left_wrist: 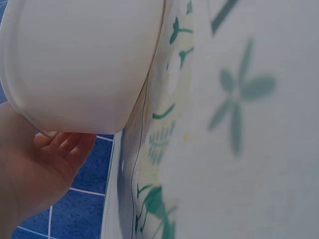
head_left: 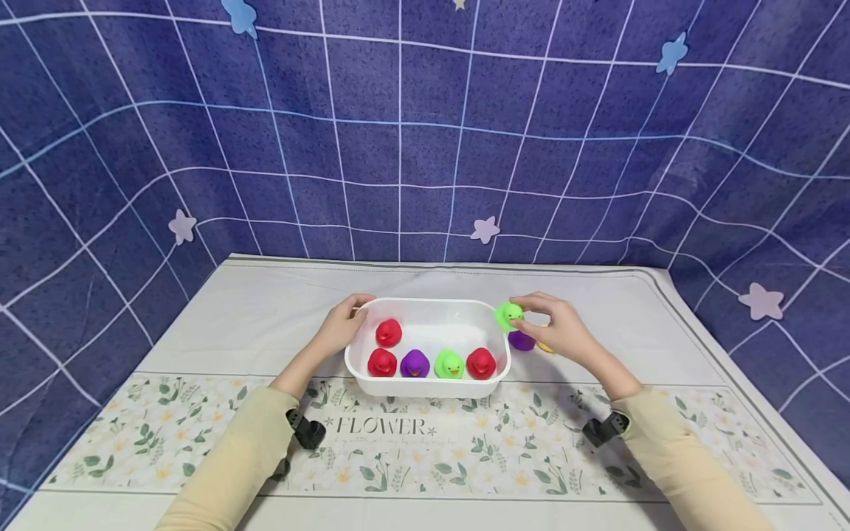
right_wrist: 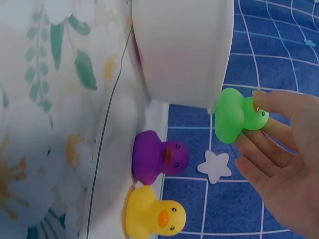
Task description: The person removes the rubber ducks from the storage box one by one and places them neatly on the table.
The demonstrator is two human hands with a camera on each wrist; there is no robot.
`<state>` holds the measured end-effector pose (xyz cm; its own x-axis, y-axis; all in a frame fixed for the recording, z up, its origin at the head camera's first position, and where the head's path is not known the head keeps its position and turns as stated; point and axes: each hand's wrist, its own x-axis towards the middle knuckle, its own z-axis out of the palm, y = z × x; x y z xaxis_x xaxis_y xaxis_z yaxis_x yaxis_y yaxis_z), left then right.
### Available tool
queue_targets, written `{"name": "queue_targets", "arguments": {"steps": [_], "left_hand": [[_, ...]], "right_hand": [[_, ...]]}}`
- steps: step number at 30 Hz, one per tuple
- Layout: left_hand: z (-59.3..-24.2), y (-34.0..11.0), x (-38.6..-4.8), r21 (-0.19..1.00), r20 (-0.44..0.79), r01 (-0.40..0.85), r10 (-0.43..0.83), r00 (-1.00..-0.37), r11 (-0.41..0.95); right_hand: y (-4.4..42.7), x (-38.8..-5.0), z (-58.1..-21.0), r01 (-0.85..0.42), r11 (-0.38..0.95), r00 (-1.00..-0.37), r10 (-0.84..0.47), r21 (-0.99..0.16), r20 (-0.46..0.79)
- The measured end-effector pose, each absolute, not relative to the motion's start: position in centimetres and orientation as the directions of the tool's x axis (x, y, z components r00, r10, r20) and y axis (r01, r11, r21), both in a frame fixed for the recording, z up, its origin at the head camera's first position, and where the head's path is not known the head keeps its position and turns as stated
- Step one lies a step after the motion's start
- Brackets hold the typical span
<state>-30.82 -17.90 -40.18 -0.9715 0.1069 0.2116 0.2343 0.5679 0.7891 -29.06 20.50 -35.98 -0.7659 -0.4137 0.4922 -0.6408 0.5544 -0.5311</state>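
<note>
Backdrop: blue grid-patterned cloth (head_left: 425, 147) with pale stars, filling the upper half of the head frame.
Tablecloth: white (head_left: 285, 284), with a flowered band across the lower part of the frame.
Tub: white (head_left: 428, 388), at the centre of the frame, its left end in the left hand.
Right hand: right of centre (head_left: 558, 328), pinching a lime-green duck (head_left: 510, 316) between thumb and fingers.
Left hand: left of centre (head_left: 339, 326), gripping the tub's upper left corner, fingers behind its wall.
Lettering: "FLOWER" (head_left: 381, 425) on the flowered band, just below the tub; the line beneath it is too small to read.
Held duck: at the tub's upper right corner, left of the right palm, well apart from the left hand; whether it touches the rim, I cannot tell.
Ducks in tub: front row, left to right, red (head_left: 381, 362), purple (head_left: 415, 363), green (head_left: 449, 364), red (head_left: 481, 363); another red (head_left: 388, 333) behind at left.
Ducks outside: purple (right_wrist: 159, 157) and yellow (right_wrist: 155, 214), side by side at lower centre of the right wrist view, near the right hand.
</note>
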Motion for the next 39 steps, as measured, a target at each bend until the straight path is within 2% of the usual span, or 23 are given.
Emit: {"name": "queue_targets", "arguments": {"steps": [15,24,31,39], "left_hand": [[-40.2,-17.8,-30.9,0.79,0.221,0.248,0.118,-0.968,0.56],[-39.8,-17.9,-30.7,0.79,0.22,0.246,0.114,-0.969,0.562],[-40.0,-18.0,-30.8,0.793,0.218,0.244,0.114,-0.969,0.558],[-39.9,-17.8,-30.7,0.793,0.211,0.238,0.113,-0.971,0.56]], "right_hand": [[23.0,-29.0,-36.7,-0.588,0.599,-0.808,-0.4,-0.544,0.433],[24.2,-29.0,-37.4,-0.6,0.617,-0.797,-0.406,-0.51,0.447],[24.8,-28.8,-37.3,-0.568,0.635,-0.821,-0.391,-0.523,0.417],[26.2,-28.6,-37.0,-0.56,0.675,-0.82,-0.372,-0.48,0.434]]}}
